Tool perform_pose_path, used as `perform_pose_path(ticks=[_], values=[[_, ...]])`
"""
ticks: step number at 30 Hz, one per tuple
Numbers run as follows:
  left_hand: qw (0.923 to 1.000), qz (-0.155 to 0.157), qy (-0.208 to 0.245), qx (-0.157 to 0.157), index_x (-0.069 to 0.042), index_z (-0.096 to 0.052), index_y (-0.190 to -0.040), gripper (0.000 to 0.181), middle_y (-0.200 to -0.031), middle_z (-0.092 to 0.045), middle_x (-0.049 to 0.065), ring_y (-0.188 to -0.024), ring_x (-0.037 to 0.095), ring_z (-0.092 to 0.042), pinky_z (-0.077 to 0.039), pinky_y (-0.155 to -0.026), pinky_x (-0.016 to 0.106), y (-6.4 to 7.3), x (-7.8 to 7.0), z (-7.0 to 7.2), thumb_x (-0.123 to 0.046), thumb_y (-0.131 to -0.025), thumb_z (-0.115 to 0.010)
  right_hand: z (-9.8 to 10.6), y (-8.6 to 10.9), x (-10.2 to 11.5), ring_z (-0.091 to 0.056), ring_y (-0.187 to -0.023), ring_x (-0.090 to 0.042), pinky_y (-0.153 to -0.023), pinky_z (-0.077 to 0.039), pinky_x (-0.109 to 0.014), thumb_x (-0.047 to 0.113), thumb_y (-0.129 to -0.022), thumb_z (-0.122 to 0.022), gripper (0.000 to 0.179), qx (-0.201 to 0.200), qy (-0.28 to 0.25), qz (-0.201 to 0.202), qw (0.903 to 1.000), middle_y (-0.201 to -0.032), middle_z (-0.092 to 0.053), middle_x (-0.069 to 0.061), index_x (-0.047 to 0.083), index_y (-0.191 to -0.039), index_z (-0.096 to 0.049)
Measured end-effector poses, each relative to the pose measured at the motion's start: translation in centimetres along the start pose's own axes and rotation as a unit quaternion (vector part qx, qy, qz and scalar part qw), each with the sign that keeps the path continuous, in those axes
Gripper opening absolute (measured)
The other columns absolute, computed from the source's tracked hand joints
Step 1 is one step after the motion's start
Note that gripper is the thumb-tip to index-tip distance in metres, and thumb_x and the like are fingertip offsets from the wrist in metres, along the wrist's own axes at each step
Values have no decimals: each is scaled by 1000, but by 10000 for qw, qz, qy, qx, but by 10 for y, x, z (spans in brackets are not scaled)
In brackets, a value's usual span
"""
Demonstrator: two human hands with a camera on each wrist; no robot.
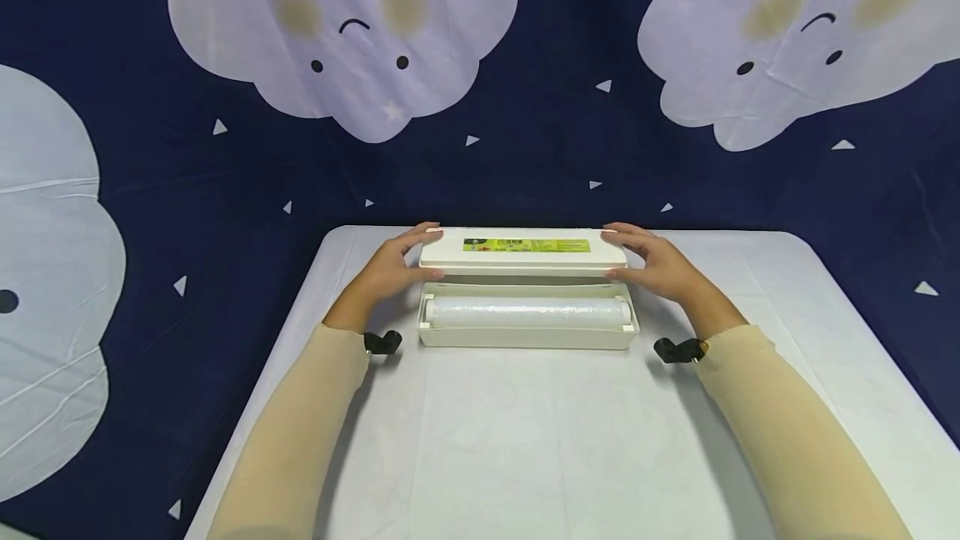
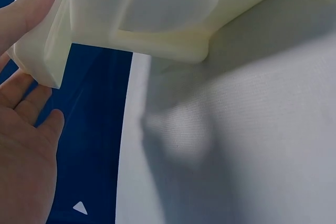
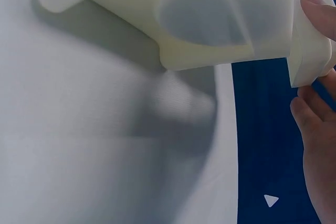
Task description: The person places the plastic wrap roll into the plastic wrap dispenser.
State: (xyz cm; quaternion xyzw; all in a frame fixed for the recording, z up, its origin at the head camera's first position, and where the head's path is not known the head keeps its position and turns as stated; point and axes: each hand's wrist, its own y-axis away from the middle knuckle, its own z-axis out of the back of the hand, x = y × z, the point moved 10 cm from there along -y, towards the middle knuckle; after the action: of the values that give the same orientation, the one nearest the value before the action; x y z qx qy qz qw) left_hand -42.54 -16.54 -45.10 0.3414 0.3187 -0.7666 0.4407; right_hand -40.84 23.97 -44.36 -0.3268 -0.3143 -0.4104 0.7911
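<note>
A long cream-white lid (image 1: 525,259) with a yellow-green label (image 1: 527,245) is held at its two ends. My left hand (image 1: 390,269) grips its left end, thumb on the near edge and fingers on the far side. At the opposite end my right hand (image 1: 662,267) grips it the same way. Just in front of the lid sits a matching open box (image 1: 525,339), and inside it lies a roll of cling film (image 1: 528,311). Each wrist view shows thumb and fingers around the end of the lid (image 2: 55,51), close to the translucent end of the box (image 3: 226,14).
A white-covered table (image 1: 487,440) with rounded far corners carries the box near its far edge. Behind hangs a dark blue cloth (image 1: 540,165) with cloud prints. Black wrist-worn devices (image 1: 382,343) stick out by the sleeves (image 1: 787,423).
</note>
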Motion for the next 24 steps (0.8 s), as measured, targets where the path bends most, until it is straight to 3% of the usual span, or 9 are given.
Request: perform_pose_path(ticks=[7, 13, 24], values=[[9996, 117, -214, 109, -13, -58, -153, 76, -166, -39, -1, -154, 19, -27, -23, -123, 49, 9, -4, -2, -23, -85, -92, 0, 5, 0, -38, -147, -40, -119, -27, -58, 4, -85, -89, 69, 13, 139, -189, 9997, -158, -46, -18, -2, -146, -59], [9996, -14, -238, 124, -11, -58, -152, 76, -166, -39, 0, -154, 20, -28, -23, -123, 51, 15, -11, -3, -23, -85, -92, 3, 10, 4, -41, -146, -34, -118, -29, -60, 8, -83, -92, 69, -36, 386, -218, 9990, -157, -48, -12, 2, -145, -62], [9996, 37, -201, 176, -11, -58, -152, 77, -166, -40, -1, -154, 21, -29, -24, -123, 51, 24, -11, -5, -20, -84, -92, 1, 19, 18, -42, -144, -34, -116, -30, -56, 0, -76, -94, 72, -81, 321, 21, 9994, -152, -52, -15, -2, -142, -63]])
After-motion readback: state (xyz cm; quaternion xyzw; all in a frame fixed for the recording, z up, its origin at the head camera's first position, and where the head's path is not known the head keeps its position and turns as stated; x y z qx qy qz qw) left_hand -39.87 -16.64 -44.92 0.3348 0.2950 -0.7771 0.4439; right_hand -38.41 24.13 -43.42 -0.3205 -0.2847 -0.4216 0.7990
